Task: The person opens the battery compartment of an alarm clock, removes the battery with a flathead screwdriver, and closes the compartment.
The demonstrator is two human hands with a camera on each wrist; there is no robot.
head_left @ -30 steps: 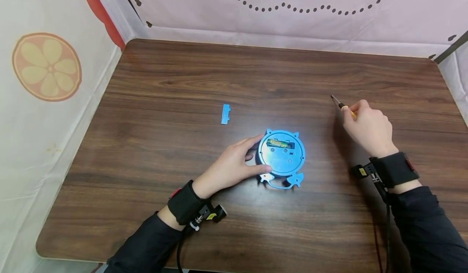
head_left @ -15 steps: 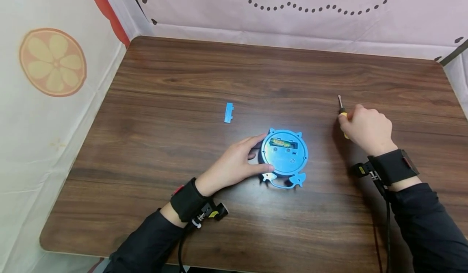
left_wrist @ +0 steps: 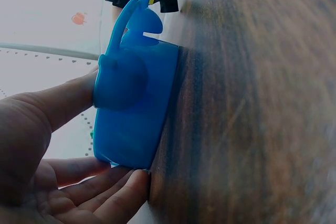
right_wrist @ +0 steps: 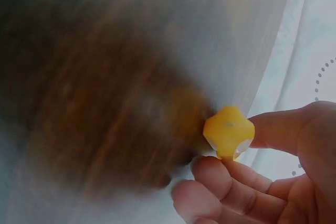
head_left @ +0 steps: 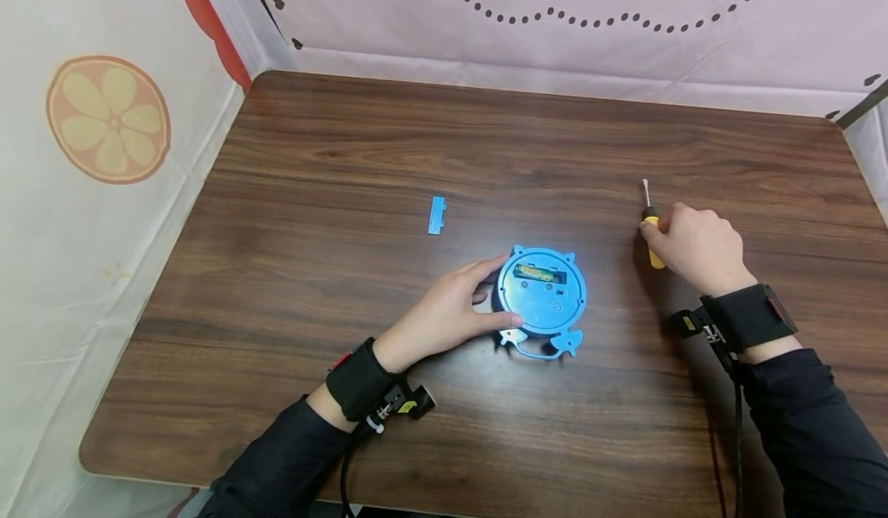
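Near the middle of the head view, a round blue clock is lying face down on the wooden table, its open battery compartment showing a battery sitting inside near the upper edge of the back. The left hand is reaching in from the lower left, its grip curling around the clock's left rim, thumb along the lower edge and fingers at the upper edge; the left wrist view is showing the fingers lying under the blue body and the thumb pressing its side. To the right of centre, the right hand is resting on the table, its grip closing around the yellow handle of a screwdriver whose metal tip is pointing toward the top of the frame; the right wrist view is showing the handle's end pinched between the fingertips. A small blue cover is lying apart, up and left of the clock.
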